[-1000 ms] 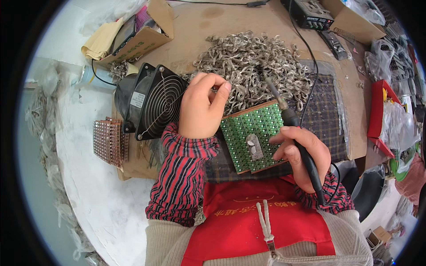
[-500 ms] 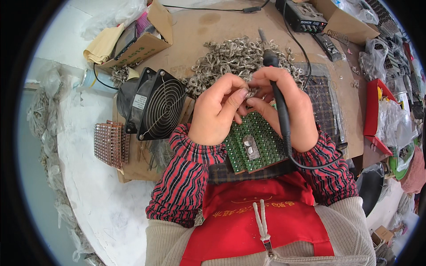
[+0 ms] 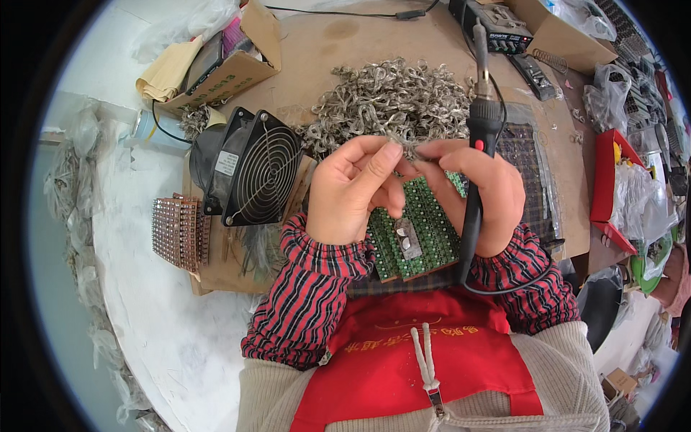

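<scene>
Over the near edge of a heap of silvery looped wire leads (image 3: 396, 93), my two hands work close together. The thumb and forefinger of my left hand (image 3: 353, 187) are pinched, and what lies between them blends into the heap behind. My right hand (image 3: 497, 191) holds a soldering iron (image 3: 484, 122), its black handle running across the hand and its tip pointing up and away. The thumb and forefinger of that hand also come together near the left fingertips. Below the hands lie green circuit boards (image 3: 428, 205) in rows, with a small grey block (image 3: 408, 237) bearing shiny blobs on top.
Left of the hands stands a black fan (image 3: 263, 173) with a wire grille. Beyond it is an open cardboard box (image 3: 237, 75). Brown boards (image 3: 178, 232) are stacked at far left. At back right sits a black soldering station (image 3: 493, 29); a red box (image 3: 612, 187) holds plastic bags.
The soldering iron has swung from leaning left to nearly upright, its tip now farther right. Both hands have drawn slightly nearer to me, and their fingertips have parted a little.
</scene>
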The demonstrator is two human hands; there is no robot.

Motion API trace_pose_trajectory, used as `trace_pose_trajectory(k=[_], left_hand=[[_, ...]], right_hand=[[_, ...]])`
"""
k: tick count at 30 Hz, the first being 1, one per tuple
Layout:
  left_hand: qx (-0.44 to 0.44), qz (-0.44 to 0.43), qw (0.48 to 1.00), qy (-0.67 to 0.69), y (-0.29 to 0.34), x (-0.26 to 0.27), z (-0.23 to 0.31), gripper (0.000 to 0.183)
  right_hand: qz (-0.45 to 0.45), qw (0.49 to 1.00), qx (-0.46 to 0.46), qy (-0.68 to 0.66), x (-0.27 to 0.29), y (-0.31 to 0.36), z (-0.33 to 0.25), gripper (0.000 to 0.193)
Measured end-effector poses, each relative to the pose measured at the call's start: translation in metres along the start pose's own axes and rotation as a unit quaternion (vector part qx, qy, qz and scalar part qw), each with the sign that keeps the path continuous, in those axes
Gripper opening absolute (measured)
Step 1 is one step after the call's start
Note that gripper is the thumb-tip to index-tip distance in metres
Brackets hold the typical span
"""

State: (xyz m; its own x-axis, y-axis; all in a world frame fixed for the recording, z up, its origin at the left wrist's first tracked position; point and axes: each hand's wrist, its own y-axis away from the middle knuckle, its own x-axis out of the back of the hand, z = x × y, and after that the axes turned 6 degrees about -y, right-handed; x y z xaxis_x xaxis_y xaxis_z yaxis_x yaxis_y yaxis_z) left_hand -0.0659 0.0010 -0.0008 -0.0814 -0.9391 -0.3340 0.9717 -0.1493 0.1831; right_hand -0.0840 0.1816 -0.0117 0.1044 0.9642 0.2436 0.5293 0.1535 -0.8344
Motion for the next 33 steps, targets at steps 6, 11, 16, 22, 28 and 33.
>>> trace_pose_trajectory(k=[6,11,16,22,28,33], left_hand=[[0.008,-0.013,1.0,0.015,0.0,0.001,-0.006,0.021],[-0.046,-0.003,0.999,-0.023,0.006,-0.002,-0.004,0.018],[-0.1,0.032,0.987,-0.124,0.016,-0.008,-0.006,0.013],[-0.101,-0.026,0.98,-0.17,0.026,-0.008,-0.007,0.009],[-0.075,-0.03,0.99,-0.117,0.041,-0.003,-0.007,0.024],[-0.085,-0.054,0.961,-0.256,0.044,0.004,-0.008,0.011]], right_hand=[[-0.037,0.999,-0.01,-0.009,0.001,0.007,-0.007,0.039],[-0.066,0.994,-0.069,-0.058,0.003,0.013,-0.017,0.042],[-0.004,0.948,-0.278,-0.158,0.0,0.015,-0.027,0.047],[0.029,0.952,-0.27,-0.143,-0.003,0.018,-0.023,0.04],[0.019,0.942,-0.275,-0.192,0.001,0.026,-0.025,0.033],[0.037,0.903,-0.319,-0.286,-0.003,0.033,-0.035,0.032]])
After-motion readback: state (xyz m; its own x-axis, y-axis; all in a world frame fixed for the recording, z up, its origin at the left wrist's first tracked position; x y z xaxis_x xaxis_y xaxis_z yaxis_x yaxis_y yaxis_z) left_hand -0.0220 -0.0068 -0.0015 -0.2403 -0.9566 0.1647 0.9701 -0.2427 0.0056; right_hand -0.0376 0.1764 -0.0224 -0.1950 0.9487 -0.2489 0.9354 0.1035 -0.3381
